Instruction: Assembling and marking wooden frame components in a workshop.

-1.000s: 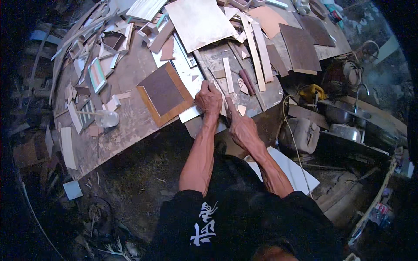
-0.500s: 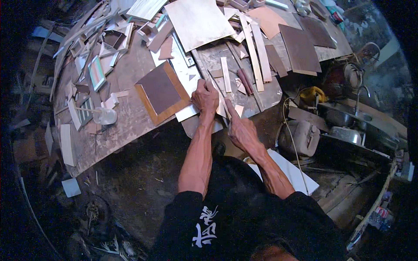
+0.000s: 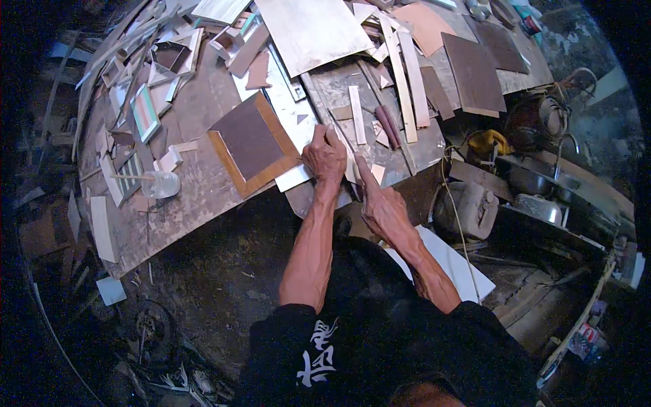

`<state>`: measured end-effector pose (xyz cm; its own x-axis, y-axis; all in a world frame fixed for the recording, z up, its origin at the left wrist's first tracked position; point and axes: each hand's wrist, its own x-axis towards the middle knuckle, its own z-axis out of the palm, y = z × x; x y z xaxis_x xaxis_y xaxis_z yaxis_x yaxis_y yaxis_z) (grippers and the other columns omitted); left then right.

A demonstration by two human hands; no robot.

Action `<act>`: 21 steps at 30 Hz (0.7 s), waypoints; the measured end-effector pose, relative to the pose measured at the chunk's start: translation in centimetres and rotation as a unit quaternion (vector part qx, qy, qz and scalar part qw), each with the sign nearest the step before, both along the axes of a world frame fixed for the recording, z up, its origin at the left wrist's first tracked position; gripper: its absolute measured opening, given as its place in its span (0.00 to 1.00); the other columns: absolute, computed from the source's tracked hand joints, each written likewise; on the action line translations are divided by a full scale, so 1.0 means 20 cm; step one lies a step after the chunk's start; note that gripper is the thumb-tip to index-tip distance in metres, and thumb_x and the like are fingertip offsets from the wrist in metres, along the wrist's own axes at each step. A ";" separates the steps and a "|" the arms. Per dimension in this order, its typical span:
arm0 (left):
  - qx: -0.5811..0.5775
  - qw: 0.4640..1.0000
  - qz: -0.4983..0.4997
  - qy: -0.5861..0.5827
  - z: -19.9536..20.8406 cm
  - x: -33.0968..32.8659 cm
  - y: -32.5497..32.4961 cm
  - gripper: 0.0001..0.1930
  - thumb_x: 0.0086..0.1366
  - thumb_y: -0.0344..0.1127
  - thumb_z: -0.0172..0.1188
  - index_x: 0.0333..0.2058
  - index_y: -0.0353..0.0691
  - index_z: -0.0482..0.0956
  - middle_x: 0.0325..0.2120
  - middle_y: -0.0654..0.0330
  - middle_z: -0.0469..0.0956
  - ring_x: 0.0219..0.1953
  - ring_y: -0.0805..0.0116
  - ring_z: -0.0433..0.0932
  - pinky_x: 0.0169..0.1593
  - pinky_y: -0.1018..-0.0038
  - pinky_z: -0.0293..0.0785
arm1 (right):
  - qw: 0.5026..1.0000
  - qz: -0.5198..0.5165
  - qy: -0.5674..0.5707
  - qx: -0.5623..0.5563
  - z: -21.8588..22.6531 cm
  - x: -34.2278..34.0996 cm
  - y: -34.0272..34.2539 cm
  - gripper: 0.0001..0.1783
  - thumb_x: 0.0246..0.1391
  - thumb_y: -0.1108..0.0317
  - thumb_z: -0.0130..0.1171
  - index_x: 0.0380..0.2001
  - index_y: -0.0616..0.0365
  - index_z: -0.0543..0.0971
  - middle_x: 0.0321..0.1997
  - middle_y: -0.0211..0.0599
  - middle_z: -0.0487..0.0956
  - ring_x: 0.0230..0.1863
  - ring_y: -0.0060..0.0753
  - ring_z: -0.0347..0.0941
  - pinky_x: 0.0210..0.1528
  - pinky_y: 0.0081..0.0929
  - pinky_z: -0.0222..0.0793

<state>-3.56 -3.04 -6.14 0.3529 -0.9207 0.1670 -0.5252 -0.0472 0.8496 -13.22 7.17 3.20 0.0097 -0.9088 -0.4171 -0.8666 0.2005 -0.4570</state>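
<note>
My left hand (image 3: 325,157) is closed in a fist at the front edge of the workbench, on a narrow pale wooden strip (image 3: 350,163). Close to its right, my right hand (image 3: 384,211) is closed with the index finger stretched forward along the strip's near end. What lies under that finger and in the palm is hidden. A brown panel with a lighter wood border (image 3: 278,171) lies just left of my left hand. Beyond the hands are a short pale strip (image 3: 357,115) and a dark reddish rod (image 3: 387,127).
A large pale board (image 3: 312,34) and dark brown sheets (image 3: 472,74) cover the far bench. Wood offcuts crowd its left, near a clear plastic cup (image 3: 161,184) with a stick in it. A jerrycan (image 3: 466,214) and metal sink (image 3: 539,210) stand at the right.
The whole view has shifted slightly. Both hands keep nearly the same places and grips against the bench.
</note>
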 end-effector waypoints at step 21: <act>-0.051 0.997 -0.029 -0.041 0.01 0.02 -0.02 0.09 0.60 0.34 0.53 0.22 0.38 0.70 0.13 0.44 0.72 0.19 0.42 0.74 0.23 0.52 0.66 | 0.998 0.026 0.002 -0.050 0.00 0.00 -0.02 0.42 0.49 0.74 0.44 0.69 0.46 0.46 0.21 0.66 0.74 0.26 0.69 0.72 0.32 0.57 0.65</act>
